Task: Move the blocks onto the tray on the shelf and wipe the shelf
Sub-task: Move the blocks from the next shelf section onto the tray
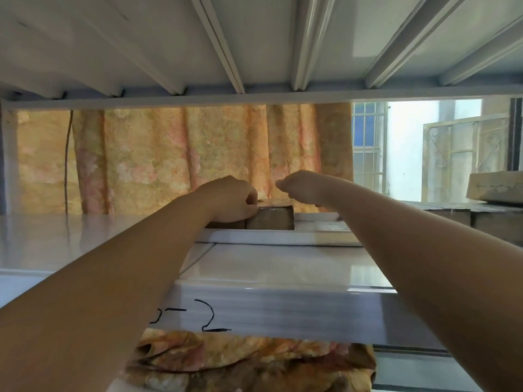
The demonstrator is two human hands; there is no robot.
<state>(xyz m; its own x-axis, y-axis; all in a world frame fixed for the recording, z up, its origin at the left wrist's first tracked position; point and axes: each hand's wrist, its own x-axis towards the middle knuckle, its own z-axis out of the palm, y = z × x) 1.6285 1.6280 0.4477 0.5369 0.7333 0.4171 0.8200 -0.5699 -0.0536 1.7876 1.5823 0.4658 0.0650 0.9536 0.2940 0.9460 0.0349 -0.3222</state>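
Note:
A white tray lies on the white shelf in front of me. On the tray stands a brown wooden block, with a second, darker block just left of it, mostly hidden. My left hand rests on top of the blocks, its fingers curled over the upper left edge of the brown block. My right hand hovers just above and right of the brown block, fingers curled; whether it holds anything is hidden.
The underside of the upper shelf hangs close overhead. A floral curtain hangs behind the shelf. A window and stacked boards are at the right. Floral cloth lies below the shelf front.

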